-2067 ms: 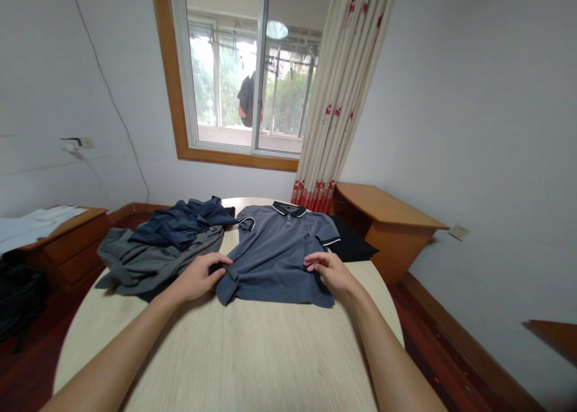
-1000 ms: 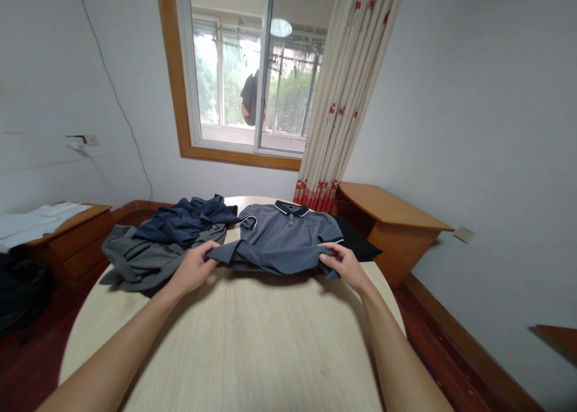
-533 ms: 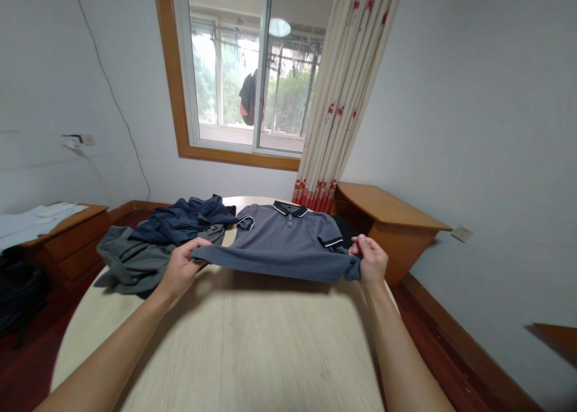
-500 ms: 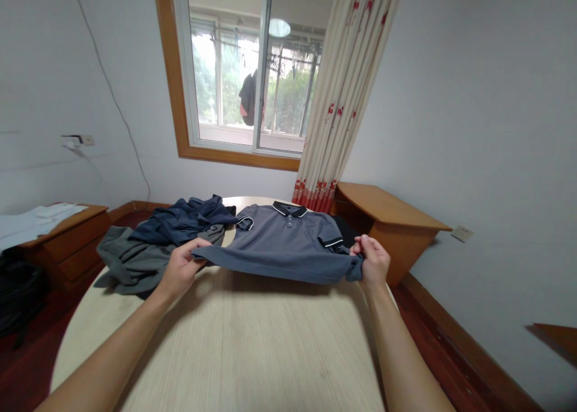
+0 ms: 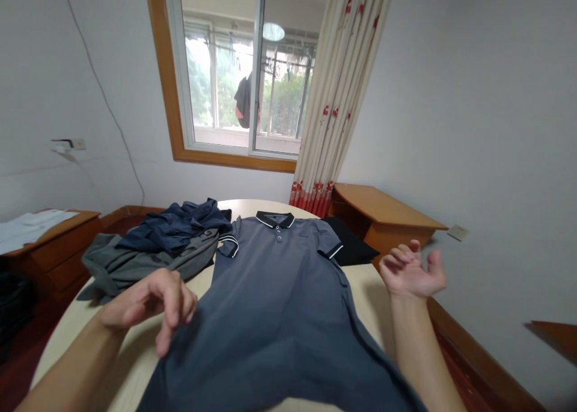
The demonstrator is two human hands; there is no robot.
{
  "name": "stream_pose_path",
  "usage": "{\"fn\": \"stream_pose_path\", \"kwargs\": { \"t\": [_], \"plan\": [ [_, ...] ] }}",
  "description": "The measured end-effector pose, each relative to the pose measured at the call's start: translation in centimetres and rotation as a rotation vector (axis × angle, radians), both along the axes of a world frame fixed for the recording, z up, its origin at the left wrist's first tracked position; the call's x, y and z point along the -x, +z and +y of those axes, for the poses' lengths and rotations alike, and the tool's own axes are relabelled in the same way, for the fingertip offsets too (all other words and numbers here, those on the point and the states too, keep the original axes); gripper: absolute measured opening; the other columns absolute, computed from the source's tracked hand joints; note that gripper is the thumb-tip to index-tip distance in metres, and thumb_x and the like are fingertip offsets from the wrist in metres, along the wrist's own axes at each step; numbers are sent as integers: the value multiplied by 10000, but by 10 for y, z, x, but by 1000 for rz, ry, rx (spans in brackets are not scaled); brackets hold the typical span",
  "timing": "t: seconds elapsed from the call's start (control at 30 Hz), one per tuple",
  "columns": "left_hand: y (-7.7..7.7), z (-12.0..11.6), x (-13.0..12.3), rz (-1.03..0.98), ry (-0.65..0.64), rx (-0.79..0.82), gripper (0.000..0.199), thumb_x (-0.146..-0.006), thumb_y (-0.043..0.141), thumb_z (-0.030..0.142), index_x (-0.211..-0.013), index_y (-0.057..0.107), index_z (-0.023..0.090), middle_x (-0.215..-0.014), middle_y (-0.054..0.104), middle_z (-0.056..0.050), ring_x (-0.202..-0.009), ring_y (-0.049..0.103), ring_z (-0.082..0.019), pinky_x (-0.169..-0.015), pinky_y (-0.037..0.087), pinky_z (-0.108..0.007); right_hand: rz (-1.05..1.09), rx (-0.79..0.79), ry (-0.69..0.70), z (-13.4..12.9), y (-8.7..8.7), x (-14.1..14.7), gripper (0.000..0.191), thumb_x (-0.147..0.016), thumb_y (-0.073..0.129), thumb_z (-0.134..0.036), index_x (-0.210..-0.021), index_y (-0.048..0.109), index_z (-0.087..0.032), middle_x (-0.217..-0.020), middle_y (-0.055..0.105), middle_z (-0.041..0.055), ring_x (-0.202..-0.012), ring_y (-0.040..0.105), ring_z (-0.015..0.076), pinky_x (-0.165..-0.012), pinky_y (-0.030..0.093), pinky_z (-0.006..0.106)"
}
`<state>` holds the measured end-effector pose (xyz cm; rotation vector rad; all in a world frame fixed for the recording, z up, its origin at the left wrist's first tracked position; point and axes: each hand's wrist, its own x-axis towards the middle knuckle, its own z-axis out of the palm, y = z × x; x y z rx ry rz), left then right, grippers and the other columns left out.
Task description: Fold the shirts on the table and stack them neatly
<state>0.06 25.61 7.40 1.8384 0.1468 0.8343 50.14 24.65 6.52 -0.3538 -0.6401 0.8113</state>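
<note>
Domestic room with flowered curtain point(image 5: 341, 90)

Two hands point(image 5: 155, 301) point(image 5: 411, 273), one grey polo point(image 5: 279, 304), one curtain point(image 5: 340, 99)

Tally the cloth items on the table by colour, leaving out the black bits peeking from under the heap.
Slate grey: 1, the spread polo shirt
Navy: 1, the crumpled navy garment
Greenish grey: 1, the greenish-grey garment under the navy one
Black: 1, the black cloth partly behind the polo's sleeve
Total: 4
</note>
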Motion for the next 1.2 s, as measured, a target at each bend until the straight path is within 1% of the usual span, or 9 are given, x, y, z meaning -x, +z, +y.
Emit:
{"fn": "stream_pose_path", "kwargs": {
  "t": [0.1, 0.2, 0.3, 0.4, 0.53, 0.77, 1.0, 1.1, 1.2],
  "plan": [
    [-4, 6, -8, 33, 27, 91, 523, -866, 554, 691, -817, 701, 191, -519, 650, -44, -522, 578, -179, -637, 499, -325, -96, 101, -78, 18, -6, 12, 343, -766, 663, -533, -752, 636, -192, -544, 506, -40, -469, 507, 86, -431, 408, 196],
    [-15, 15, -25, 241, 340, 101, 524, -900, 535, 654, -885, 710, 161, -732, 729, -78, -680, 652, -206, -663, 514, -308, -311, 197, -140, 32, -15, 29, 401, -692, 744, -562, -765, 654, -179, -554, 582, -17, -469, 552, 99, -428, 425, 201],
    [-33, 21, -45, 459, 541, -103, 455, -924, 521, 583, -975, 721, 178, -975, 741, -88, -920, 671, -236, -857, 515, -349, -619, 350, -109, 37, -24, 49, 484, -661, 768, -621, -805, 671, -169, -588, 638, 8, -482, 601, 131, -438, 448, 222],
    [-51, 20, -62, 524, 528, -254, 398, -938, 515, 516, -1087, 700, 196, -1169, 698, -93, -1094, 631, -243, -1012, 458, -380, -909, 452, 23, 39, -33, 74, 511, -666, 748, -654, -788, 667, -165, -607, 653, 21, -513, 617, 152, -487, 476, 254],
    [-68, 15, -73, 583, 454, -304, 417, -950, 504, 487, -1226, 638, 205, -1370, 591, -110, -1272, 533, -244, -1107, 394, -404, -1202, 401, 146, 41, -46, 104, 429, -798, 631, -608, -777, 649, -180, -626, 647, 12, -565, 602, 151, -569, 483, 272],
    [-84, 25, -65, 894, 500, -406, 637, -941, 497, 533, -1487, 410, 216, -1592, 300, -121, -1481, 237, -290, -1206, 131, -554, -1487, 392, -57, 45, -65, 119, 291, -868, 550, -434, -974, 693, -204, -1000, 725, 76, -932, 662, 225, -876, 517, 355],
    [-89, 44, -52, 1073, 741, -399, 650, -970, 385, 553, -1507, 388, 187, -1603, 238, -134, -1492, 194, -289, -1191, 134, -579, -1791, 537, -170, 58, -84, 102, 405, -875, 567, -379, -1193, 656, -145, -1319, 610, 159, -1241, 559, 273, -1103, 387, 407],
    [-84, 39, -58, 1090, 820, -412, 629, -964, 418, 532, -1485, 426, 179, -1595, 261, -138, -1488, 202, -313, -1178, 135, -616, -1858, 632, -239, 60, -86, 101, 464, -889, 562, -393, -1264, 627, -128, -1437, 516, 186, -1345, 473, 302, -1153, 313, 462],
    [-78, 21, -77, 990, 775, -511, 594, -970, 433, 527, -1465, 454, 199, -1590, 290, -120, -1490, 201, -302, -1192, 108, -598, -1854, 568, -277, 56, -83, 115, 478, -920, 519, -410, -1308, 602, -143, -1484, 473, 172, -1394, 416, 297, -1182, 245, 504]
  ]
}}
